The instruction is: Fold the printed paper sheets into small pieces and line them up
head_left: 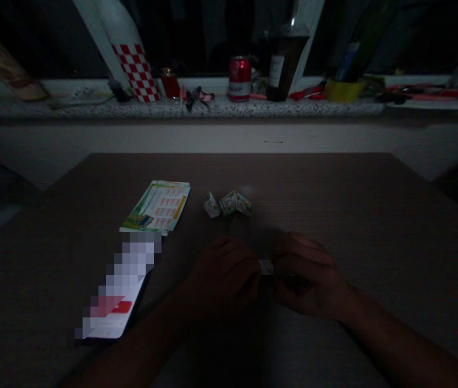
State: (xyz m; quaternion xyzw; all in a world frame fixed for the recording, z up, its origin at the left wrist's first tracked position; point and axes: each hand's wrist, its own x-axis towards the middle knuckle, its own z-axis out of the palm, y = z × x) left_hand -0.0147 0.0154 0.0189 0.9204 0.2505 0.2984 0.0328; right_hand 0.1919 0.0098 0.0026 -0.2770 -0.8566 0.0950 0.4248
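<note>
Our left hand and right hand pinch a printed paper strip over the middle of the desk; an uneven pull could tear it, as our grip hides its ends. Beyond, folded paper pieces lie toward the far edge; a smartphone and calendar cards occupy the left, leaving room toward the right edge.

The far bottle is white with red checks, the can red and silver, the sill speckled grey, the table brown, the left cards green, white and red, the near paper whitish.
</note>
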